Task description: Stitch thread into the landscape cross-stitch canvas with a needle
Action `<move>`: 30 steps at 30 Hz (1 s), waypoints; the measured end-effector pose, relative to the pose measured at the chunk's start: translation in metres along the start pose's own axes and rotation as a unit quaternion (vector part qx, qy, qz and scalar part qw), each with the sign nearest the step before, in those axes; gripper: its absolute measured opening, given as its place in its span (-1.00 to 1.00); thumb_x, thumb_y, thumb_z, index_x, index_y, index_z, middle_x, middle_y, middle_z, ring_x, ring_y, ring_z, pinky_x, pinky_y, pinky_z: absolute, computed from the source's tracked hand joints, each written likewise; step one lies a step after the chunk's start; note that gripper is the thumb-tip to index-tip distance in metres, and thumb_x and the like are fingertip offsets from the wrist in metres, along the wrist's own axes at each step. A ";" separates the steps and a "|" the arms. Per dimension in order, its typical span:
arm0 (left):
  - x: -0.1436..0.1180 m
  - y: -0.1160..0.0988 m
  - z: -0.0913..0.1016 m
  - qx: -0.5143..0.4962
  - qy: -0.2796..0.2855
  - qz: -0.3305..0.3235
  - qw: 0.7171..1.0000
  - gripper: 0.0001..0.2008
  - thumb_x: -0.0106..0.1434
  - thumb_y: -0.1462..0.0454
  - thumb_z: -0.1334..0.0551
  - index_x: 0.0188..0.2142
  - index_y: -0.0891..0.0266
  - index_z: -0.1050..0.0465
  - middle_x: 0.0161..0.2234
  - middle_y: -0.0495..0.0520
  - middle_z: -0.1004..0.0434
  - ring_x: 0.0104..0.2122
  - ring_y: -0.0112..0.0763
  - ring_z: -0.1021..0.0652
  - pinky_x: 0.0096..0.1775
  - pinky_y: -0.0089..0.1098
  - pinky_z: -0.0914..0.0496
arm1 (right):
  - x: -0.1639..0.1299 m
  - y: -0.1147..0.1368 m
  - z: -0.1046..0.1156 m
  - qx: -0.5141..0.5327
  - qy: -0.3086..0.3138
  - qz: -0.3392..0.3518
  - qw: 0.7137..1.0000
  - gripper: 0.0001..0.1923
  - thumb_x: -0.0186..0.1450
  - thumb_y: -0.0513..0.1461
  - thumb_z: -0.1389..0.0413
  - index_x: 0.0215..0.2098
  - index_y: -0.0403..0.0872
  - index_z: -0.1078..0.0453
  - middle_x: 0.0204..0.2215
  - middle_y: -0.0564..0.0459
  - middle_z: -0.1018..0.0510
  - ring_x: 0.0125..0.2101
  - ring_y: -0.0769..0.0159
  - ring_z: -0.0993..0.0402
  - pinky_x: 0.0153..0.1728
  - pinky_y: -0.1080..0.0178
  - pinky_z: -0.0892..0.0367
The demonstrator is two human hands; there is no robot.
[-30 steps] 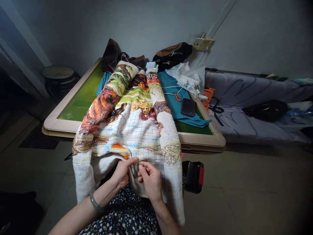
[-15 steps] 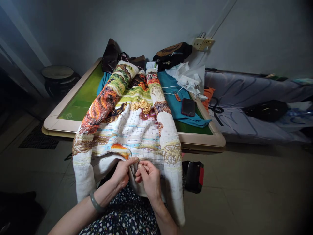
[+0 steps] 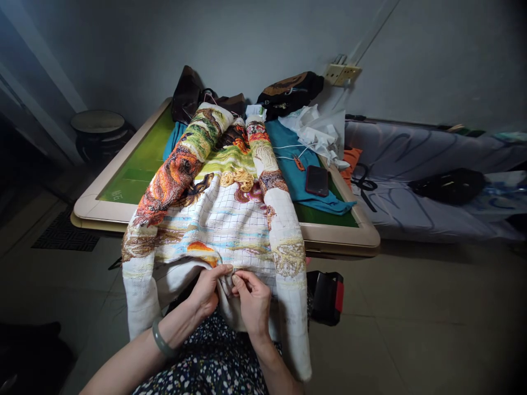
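A large cross-stitch cloth with a grid and colourful stitched patches hangs from the green table down onto my lap. My left hand pinches the cloth's folded near edge, a green bangle on its wrist. My right hand is right beside it, thumb and forefinger pinched at the same spot on the edge; what they pinch is too small to make out, perhaps a needle. Both of the cloth's long sides are rolled up.
On the table lie a teal cloth, a dark phone, white bags and dark bags. A black and red box sits on the floor under the table edge. A bed stands right; a round stool stands left.
My right hand has shifted slightly up and left, closer to my left hand at the cloth's edge. The cloth and the left hand have hardly moved.
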State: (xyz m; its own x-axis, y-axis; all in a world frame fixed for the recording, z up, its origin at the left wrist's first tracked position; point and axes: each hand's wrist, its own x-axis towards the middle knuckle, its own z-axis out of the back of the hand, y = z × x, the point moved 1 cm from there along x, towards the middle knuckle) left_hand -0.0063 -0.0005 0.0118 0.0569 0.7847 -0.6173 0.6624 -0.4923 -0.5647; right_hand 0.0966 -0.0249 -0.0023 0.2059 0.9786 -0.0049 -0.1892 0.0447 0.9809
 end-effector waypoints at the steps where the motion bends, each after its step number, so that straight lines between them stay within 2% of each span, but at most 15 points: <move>1: 0.000 0.000 0.000 0.000 0.003 0.005 1.000 -0.79 -0.21 0.28 -0.41 -0.57 0.37 -0.47 -0.66 0.00 -0.46 -0.67 -0.47 -0.42 -0.55 -0.40 -0.31 | 0.000 0.000 -0.001 0.003 -0.003 -0.001 1.000 -0.80 0.22 -0.17 -0.11 -0.39 -0.13 -0.50 -0.60 0.07 -0.50 -0.62 0.36 -0.40 -0.57 0.35 -0.35; 6: 0.001 0.001 0.002 -0.008 0.001 0.013 1.000 -0.80 -0.19 0.30 -0.41 -0.58 0.37 -0.46 -0.66 0.00 -0.46 -0.65 -0.47 -0.43 -0.54 -0.41 -0.32 | 0.000 -0.001 -0.003 0.000 -0.007 -0.003 1.000 -0.81 0.23 -0.17 -0.10 -0.41 -0.13 -0.47 -0.64 0.09 -0.47 -0.64 0.35 -0.39 -0.59 0.35 -0.34; 13: 0.000 -0.001 0.000 -0.021 -0.004 -0.005 1.000 -0.82 -0.21 0.34 -0.42 -0.58 0.37 -0.49 -0.64 0.00 -0.49 -0.60 -0.48 -0.46 -0.48 -0.45 -0.34 | 0.002 0.005 0.003 -0.105 -0.023 0.140 0.984 -0.81 0.29 -0.24 -0.05 -0.42 -0.10 -0.46 -0.50 0.03 -0.51 -0.49 0.32 -0.43 -0.43 0.30 -0.35; 21: -0.004 -0.003 -0.004 -0.021 -0.015 -0.025 0.999 -0.82 -0.23 0.34 -0.43 -0.60 0.36 -0.49 -0.64 0.00 -0.50 -0.59 -0.49 -0.45 -0.44 -0.45 -0.34 | 0.003 0.013 0.005 -0.142 -0.021 0.204 0.969 -0.77 0.32 -0.27 0.00 -0.38 -0.11 -0.48 -0.49 0.01 -0.49 -0.47 0.33 -0.42 -0.43 0.32 -0.34; 24: -0.005 -0.003 -0.005 -0.018 -0.019 -0.033 0.999 -0.83 -0.23 0.34 -0.43 -0.61 0.36 -0.49 -0.63 0.01 -0.51 -0.58 -0.48 -0.46 -0.42 -0.45 -0.34 | 0.004 0.015 0.007 -0.135 -0.011 0.179 0.974 -0.77 0.30 -0.25 -0.01 -0.40 -0.10 -0.49 -0.50 0.00 -0.49 -0.48 0.32 -0.41 -0.44 0.32 -0.33; 27: -0.004 -0.003 -0.004 -0.009 -0.016 -0.028 0.999 -0.82 -0.22 0.33 -0.42 -0.59 0.37 -0.50 -0.63 0.02 -0.51 -0.58 -0.47 -0.46 -0.43 -0.43 -0.33 | 0.008 0.014 0.008 -0.073 0.025 0.076 0.994 -0.81 0.25 -0.22 -0.06 -0.46 -0.10 -0.46 -0.59 0.06 -0.46 -0.58 0.35 -0.37 -0.53 0.34 -0.32; 30: -0.003 -0.002 -0.002 -0.003 -0.018 -0.026 0.999 -0.81 -0.22 0.32 -0.43 -0.57 0.38 -0.50 -0.62 0.02 -0.51 -0.59 -0.46 -0.46 -0.42 -0.41 -0.34 | 0.010 0.010 0.007 -0.004 0.051 -0.017 0.999 -0.82 0.21 -0.18 -0.10 -0.48 -0.12 -0.43 -0.69 0.12 -0.40 -0.66 0.38 -0.34 -0.61 0.37 -0.30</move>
State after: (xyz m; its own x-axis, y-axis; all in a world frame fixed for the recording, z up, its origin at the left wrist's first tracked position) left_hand -0.0065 -0.0010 0.0163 -0.0047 0.7950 -0.6066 0.6680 -0.4489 -0.5935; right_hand 0.1039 -0.0160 0.0088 0.1127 0.9919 -0.0583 -0.1916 0.0792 0.9783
